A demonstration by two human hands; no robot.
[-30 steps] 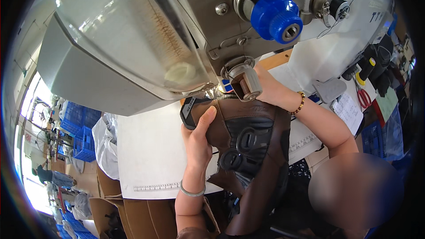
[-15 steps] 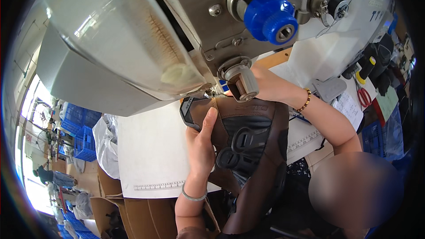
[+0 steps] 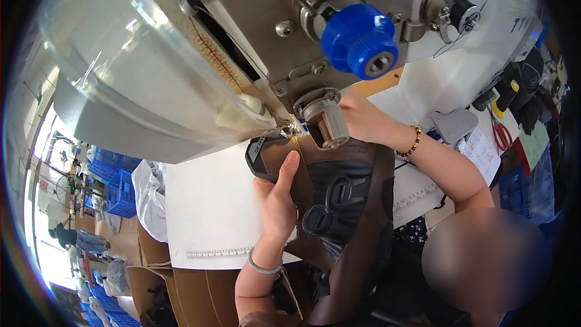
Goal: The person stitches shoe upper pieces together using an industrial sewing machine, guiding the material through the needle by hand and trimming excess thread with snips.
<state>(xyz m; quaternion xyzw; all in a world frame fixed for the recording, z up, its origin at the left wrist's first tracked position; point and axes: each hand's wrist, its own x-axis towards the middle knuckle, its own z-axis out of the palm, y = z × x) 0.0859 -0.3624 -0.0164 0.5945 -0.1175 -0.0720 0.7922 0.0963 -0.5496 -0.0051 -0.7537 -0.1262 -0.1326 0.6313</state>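
A brown leather piece (image 3: 378, 206) with black ribbed panels and black molded parts lies under the head of a sewing machine (image 3: 260, 0). Its far edge meets the needle area (image 3: 293, 129). My left hand (image 3: 278, 203) grips the left side, thumb on top and fingers hidden underneath, beside a black angular corner part (image 3: 258, 156). At the far right edge of the leather is my right hand (image 3: 369, 120); a metal machine part (image 3: 330, 124) covers its fingers, so their grip cannot be seen. The leather's near end hangs down toward my lap.
A blue knob (image 3: 360, 42) juts from the machine head above my right hand. On the white tabletop (image 3: 206, 206) runs a printed ruler strip. Red-handled scissors (image 3: 502, 137) and papers (image 3: 481, 154) lie right; cardboard boxes (image 3: 200, 293) stand below the near left edge.
My view has shifted slightly, so the machine head sits a little lower and further left in the picture. Both hands stay at about the same places on the leather.
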